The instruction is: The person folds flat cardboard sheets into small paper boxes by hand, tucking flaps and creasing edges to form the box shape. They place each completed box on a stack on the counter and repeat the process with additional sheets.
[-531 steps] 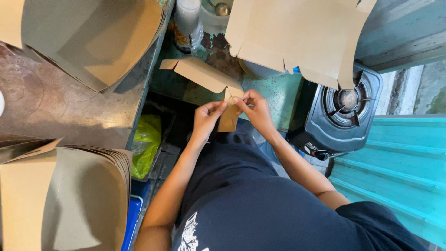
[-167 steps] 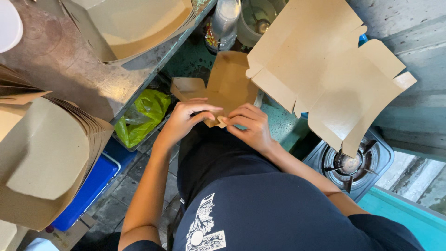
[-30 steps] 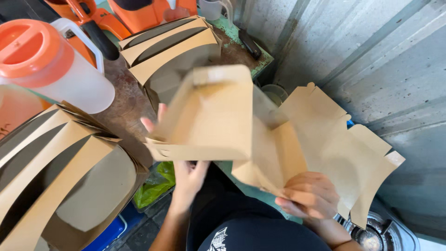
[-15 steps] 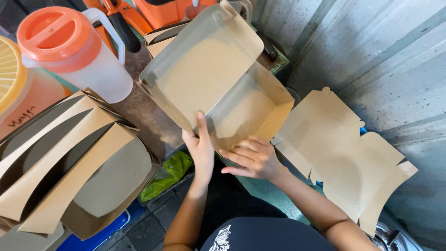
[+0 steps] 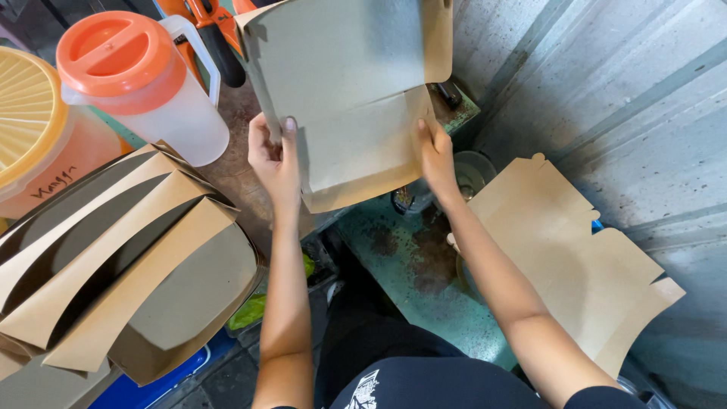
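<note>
- I had the box point(image 5: 352, 98) held up between both hands, out in front of me and above the bench point(image 5: 235, 170).
- My left hand point(image 5: 274, 155) gripped its left edge, thumb laid across the inner face and fingers wrapped behind.
- My right hand point(image 5: 437, 155) clamped the right edge, thumb on the inside and the other fingers out of sight behind the card.
- The box was open toward me, its lid panel tipped away past my hands.
- To do this well, I judged both grips should stay level, so the creases kept square and the side flaps did not spring out.
- Left of my left hand sat the nested stack point(image 5: 113, 265) and a jug point(image 5: 144, 91); a flat blank point(image 5: 575, 257) lay below my right forearm.
</note>
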`<state>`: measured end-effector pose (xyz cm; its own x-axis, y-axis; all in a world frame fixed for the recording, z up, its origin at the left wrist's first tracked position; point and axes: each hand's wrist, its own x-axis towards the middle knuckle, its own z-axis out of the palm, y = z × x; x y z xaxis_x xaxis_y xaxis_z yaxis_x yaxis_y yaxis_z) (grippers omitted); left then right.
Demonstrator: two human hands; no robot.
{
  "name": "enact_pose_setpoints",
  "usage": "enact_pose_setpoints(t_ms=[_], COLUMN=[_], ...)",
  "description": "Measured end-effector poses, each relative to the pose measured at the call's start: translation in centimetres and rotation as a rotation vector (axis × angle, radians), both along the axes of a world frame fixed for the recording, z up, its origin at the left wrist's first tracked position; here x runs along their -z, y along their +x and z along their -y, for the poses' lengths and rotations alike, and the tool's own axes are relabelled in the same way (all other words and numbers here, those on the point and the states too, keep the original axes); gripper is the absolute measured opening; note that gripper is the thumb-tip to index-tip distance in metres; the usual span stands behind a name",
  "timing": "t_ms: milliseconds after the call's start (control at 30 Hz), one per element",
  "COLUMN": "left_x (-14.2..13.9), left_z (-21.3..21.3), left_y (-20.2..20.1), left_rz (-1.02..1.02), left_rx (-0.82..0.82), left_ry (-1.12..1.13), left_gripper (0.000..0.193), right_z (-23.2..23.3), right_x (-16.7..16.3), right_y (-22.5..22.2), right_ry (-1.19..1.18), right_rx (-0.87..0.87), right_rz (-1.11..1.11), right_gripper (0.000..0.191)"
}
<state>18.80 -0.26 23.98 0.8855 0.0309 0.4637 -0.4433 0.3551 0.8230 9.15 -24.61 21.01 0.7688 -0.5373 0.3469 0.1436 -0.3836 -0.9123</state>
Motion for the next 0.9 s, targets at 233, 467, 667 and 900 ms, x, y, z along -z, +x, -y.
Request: enact_pose_setpoints(t_ms=[233,467,667,900], left_x=[2.3,7.5,8.8,8.3], left_z=[-1.9,-2.9,-3.2,-4.1], left_y=[-1.3,-1.0,-2.0,-2.2], left_rz=[0.181,-0.035,0.081,0.138], left_rx=[-0.242,-0.246,-0.236,-0.172], left_ry=[0.126,0.682,0.74,0.729], left_gripper=[0.021,0.05,0.083,0.086], right_z=[0.2,-0.3,-1.0,-1.9], right_x=[0.4,-0.2,0.7,-0.3], right_y=[1.3,3.4,3.2,3.3], right_ry=[-0.002,-0.026,-0.234,-0.132], right_rx=[0.06,0.014,0.123,0.077], right_rz=[0.117,0.092,-0.059,0.146], right_gripper=[0.052,0.05,0.044,0.041])
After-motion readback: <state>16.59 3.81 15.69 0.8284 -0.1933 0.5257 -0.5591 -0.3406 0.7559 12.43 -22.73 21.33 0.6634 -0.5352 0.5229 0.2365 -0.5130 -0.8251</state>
